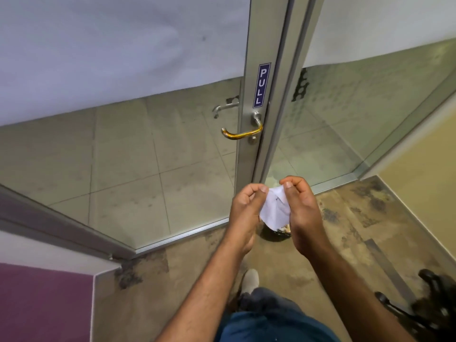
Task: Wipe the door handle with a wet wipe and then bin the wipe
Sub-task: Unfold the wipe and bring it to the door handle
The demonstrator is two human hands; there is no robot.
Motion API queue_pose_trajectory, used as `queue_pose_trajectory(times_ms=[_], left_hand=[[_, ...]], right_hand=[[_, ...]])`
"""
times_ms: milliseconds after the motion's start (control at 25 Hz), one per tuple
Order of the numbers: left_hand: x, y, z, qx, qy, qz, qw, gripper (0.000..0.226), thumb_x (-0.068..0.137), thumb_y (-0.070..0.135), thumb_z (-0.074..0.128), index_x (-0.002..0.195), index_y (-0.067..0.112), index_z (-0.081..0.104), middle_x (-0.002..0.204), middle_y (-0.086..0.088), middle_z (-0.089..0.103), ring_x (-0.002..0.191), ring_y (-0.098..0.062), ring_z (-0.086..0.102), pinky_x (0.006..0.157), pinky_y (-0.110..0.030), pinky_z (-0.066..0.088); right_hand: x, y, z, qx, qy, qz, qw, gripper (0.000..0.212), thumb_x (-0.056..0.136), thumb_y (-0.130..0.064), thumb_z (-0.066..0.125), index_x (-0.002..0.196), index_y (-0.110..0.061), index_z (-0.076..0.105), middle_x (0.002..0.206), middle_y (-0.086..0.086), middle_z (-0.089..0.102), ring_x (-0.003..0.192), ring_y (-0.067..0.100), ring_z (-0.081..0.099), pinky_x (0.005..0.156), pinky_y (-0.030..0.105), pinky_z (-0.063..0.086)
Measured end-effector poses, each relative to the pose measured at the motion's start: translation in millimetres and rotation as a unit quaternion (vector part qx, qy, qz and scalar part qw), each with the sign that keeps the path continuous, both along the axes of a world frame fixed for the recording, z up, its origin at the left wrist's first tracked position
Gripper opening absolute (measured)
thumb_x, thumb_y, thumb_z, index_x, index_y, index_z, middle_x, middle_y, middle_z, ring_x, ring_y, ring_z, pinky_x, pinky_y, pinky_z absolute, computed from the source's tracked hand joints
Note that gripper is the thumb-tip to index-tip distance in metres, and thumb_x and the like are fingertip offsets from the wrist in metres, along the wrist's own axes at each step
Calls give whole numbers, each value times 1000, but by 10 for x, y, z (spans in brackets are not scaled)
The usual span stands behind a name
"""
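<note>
- Both hands up near the middle of the view, left hand (246, 206) and right hand (299, 208) pinching the wet wipe (275, 209) between thumb and curled fingers, one at each upper corner.
- Wipe hanging between the two hands, partly unfolded, white and crumpled, well short of the door handle (243, 133).
- Handle farther off and slightly left of the hands: a lever on the metal door frame (249, 95), bar pointing left, with a yellowish tint along its lower curve.
- Step in hand, by the look of it: opening the wipe out before wiping.
- Best done by drawing the corners apart gently so the damp sheet spreads without tearing, then laying it flat over one palm.
- Worth wrapping around the whole bar, underside included, and also the neck where the lever meets the plate.
- Dark round object on the floor (275, 234) just beyond and below the wipe, mostly hidden behind it; possibly a bin, cannot tell.
- Readable writing: a narrow blue sticker (261, 85) on the frame above the handle, white capitals stacked vertically, "PULL".
- No brand or print legible on the wipe; only a faint dark mark near its middle.
</note>
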State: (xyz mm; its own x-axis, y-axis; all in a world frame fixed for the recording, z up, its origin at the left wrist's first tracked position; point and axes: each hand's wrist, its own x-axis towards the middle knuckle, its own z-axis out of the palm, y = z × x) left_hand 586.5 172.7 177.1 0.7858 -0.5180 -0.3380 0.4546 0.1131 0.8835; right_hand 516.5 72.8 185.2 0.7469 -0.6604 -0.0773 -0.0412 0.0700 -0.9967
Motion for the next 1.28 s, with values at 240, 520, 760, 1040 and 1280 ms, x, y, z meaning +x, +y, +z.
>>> queue_pose_trajectory(times_ms=[240, 520, 760, 1040, 1280], left_hand=[[772, -249, 136, 60, -81, -27, 995, 26, 110, 26, 62, 86, 32, 72, 80, 6, 74, 70, -6, 68, 57, -21, 51], [1712, -185, 162, 238, -238, -202, 920, 11, 89, 25, 89, 91, 22, 78, 61, 17, 62, 51, 2, 52, 53, -19, 39], [1957, -212, -26, 363, -324, -197, 851, 31, 97, 28, 80, 71, 27, 64, 69, 10, 60, 64, -10, 54, 64, -32, 42], [1877, -186, -80, 76, -10, -66, 995, 16, 108, 17, 64, 103, 12, 79, 95, -5, 79, 88, -20, 74, 74, -31, 62], [1867, -300, -17, -114, 181, 99, 972, 28, 115, 17, 44, 130, 5, 65, 111, -14, 79, 100, -24, 75, 86, -36, 61]], right_hand=[[770, -474, 146, -41, 76, 69, 994, 25, 92, -56, 57, 98, -33, 65, 91, -9, 70, 86, 19, 70, 66, 26, 56], [1229, -1064, 217, -241, 192, 281, 909, 5, 91, -39, 73, 95, -36, 72, 90, -11, 71, 85, 7, 66, 66, 17, 46], [1428, -902, 25, -61, 139, 96, 984, 15, 105, -28, 56, 96, -22, 67, 95, 3, 67, 86, 19, 63, 63, 16, 51], [1671, -620, -49, 341, 61, -28, 938, 21, 103, -26, 56, 113, -10, 66, 106, 17, 71, 89, 27, 71, 63, 32, 60], [1873, -416, -12, 85, 74, 15, 993, 15, 104, -40, 54, 100, -31, 65, 93, -10, 68, 85, 9, 67, 56, 19, 53]])
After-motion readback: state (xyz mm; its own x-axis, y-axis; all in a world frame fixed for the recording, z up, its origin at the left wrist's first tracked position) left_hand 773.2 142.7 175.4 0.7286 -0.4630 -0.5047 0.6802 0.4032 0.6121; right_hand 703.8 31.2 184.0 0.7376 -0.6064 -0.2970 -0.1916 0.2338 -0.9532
